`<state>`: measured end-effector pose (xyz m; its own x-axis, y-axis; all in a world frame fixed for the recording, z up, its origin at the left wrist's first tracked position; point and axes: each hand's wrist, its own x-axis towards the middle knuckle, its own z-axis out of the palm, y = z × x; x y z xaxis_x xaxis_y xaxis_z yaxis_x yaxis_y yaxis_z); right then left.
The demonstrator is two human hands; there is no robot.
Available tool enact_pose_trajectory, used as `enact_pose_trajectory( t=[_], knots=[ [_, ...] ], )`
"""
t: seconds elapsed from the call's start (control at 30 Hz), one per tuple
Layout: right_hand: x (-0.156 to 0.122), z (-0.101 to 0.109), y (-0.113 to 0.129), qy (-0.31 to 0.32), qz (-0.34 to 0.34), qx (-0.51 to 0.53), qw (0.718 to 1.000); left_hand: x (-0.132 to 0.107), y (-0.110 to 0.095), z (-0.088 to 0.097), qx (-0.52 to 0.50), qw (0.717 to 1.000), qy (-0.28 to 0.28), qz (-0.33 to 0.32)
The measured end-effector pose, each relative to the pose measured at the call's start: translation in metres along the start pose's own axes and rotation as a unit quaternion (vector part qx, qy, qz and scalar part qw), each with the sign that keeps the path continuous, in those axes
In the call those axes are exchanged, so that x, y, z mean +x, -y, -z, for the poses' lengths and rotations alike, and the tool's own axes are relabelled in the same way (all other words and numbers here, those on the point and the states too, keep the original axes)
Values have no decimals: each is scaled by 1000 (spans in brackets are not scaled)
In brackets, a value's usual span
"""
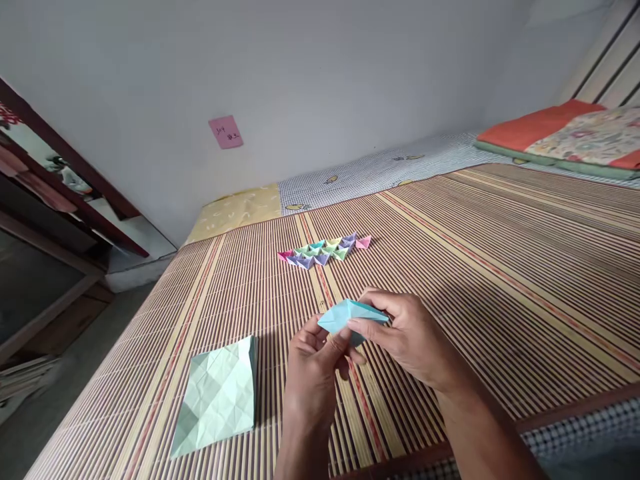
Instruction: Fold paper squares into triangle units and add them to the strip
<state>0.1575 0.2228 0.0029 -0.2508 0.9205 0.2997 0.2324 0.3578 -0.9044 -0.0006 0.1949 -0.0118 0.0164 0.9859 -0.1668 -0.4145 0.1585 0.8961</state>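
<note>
Between both hands I hold a light blue folded paper piece (336, 316), pointed at both ends and raised along its middle. My left hand (313, 363) grips its left and lower side, thumb pressed on the front. My right hand (400, 327) pinches its right side, with the thumb in front and the fingers behind. Beyond the hands, several small folded paper boats (323, 261) in pink, purple, green, yellow and blue stand close together in rows. Left of my left hand lies a pale green creased paper sheet (220, 393), its right edge bent up.
A striped bamboo mat (480, 300) covers the bed. Folded orange and floral bedding (545, 133) lies at the far right by the wall. A pink note (226, 132) is stuck on the wall. At left stands a mirror with a dark red frame (75, 153).
</note>
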Motion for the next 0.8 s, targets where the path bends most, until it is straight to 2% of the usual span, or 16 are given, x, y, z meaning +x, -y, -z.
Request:
enact_pose_trajectory(
  t=[0.2, 0.47, 0.63, 0.8],
  knots=[
    [1, 1, -3, 23, 12, 14, 1000, 0, 1, 2, -88, 996, -5, 8],
    [1, 2, -2, 10, 13, 40, 999, 3, 2, 4, -74, 997, 13, -33],
    [2, 1, 0, 6, 5, 50, 999, 0, 2, 3, 11, 996, 1, -93],
    [0, 2, -1, 33, -13, 81, 996, -7, -2, 0, 145, 971, 11, -192]
  ],
)
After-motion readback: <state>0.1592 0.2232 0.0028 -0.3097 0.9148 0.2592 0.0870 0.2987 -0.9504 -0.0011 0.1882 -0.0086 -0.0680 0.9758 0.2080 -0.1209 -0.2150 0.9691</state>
